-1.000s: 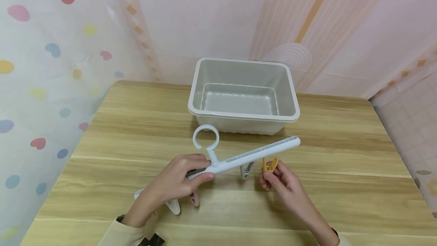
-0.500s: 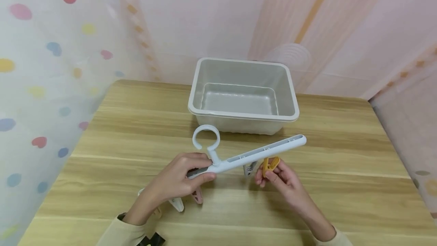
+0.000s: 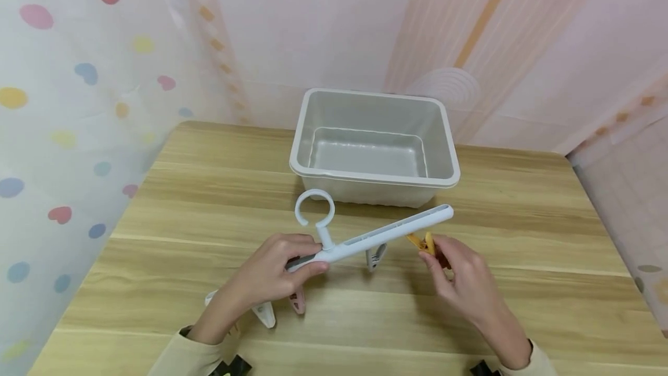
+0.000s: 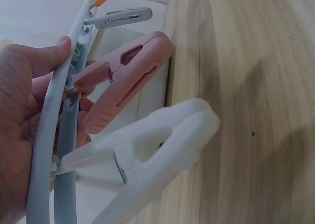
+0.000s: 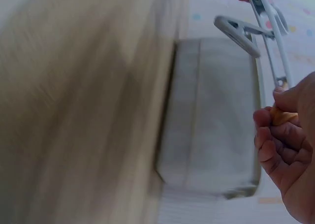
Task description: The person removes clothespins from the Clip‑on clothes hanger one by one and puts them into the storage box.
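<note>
My left hand [image 3: 271, 274] grips the middle of a light blue clip hanger [image 3: 392, 233], thumb on the near side, just beside its open ring hook [image 3: 331, 208]. Near the hanger's right end, my right hand [image 3: 467, 277] pinches an orange clip [image 3: 429, 243] between thumb and fingers. The clip's narrow end meets the underside of the bar. A grey clip [image 3: 373, 259], a pink clip [image 4: 140, 74] and a white clip [image 4: 184, 138] hang from the bar. The pink and white ones show large in the left wrist view. My left wrist hides part of the hanger's left end.
A grey plastic basin [image 3: 373, 180] stands at the back of the wooden table [image 3: 522, 225], just beyond the hanger. Behind the table hangs a patterned cloth [image 3: 323, 22]. Black straps show near both sleeves.
My right hand has shifted right, and the orange clip has turned from upright to slanted. The bar's right end dipped back slightly left. My left hand keeps its grip.
</note>
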Available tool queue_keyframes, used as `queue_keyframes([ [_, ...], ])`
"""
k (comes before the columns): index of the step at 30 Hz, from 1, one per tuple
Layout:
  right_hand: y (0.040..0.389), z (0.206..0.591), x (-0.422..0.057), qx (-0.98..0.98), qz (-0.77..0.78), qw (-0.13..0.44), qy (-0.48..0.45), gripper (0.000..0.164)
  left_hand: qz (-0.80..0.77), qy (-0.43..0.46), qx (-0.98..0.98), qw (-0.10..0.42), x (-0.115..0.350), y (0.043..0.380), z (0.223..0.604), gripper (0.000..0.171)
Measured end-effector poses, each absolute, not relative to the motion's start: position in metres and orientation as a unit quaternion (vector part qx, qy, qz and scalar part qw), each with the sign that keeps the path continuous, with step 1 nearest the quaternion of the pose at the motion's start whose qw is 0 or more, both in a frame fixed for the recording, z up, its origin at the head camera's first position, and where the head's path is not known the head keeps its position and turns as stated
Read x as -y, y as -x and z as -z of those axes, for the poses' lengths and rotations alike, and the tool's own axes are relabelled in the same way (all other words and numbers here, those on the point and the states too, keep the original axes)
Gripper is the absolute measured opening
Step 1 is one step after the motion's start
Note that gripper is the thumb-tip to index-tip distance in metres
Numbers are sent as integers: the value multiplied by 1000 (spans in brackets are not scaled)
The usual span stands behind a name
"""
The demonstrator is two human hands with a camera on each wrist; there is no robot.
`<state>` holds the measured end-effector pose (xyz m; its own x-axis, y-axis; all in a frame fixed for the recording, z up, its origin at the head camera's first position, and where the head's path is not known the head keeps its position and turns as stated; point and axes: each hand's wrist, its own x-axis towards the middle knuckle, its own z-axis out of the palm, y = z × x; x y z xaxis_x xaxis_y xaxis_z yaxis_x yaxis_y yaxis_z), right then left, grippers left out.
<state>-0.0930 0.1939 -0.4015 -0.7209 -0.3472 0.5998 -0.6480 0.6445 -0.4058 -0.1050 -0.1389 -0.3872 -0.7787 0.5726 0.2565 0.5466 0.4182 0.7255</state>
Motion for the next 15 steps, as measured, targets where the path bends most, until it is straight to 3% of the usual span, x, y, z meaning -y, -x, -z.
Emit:
queue_keyframes([
  [1,94,400,-195,876,-292,250,-291,9,-423,-331,-843,17,139,105,387,6],
  [5,97,397,-198,879,-231,284,-305,42,-423,-321,-847,34,138,105,386,6],
  [7,97,397,-197,882,-219,292,-298,47,-425,-319,-847,40,137,104,387,7],
  [10,93,401,-192,888,-252,265,-277,23,-435,-316,-842,50,136,104,387,10],
  [12,89,405,-187,891,-308,217,-255,6,-437,-313,-842,45,136,104,388,10],
  [15,84,409,-179,873,-420,122,-215,13,-447,-307,-839,44,136,104,390,8],
])
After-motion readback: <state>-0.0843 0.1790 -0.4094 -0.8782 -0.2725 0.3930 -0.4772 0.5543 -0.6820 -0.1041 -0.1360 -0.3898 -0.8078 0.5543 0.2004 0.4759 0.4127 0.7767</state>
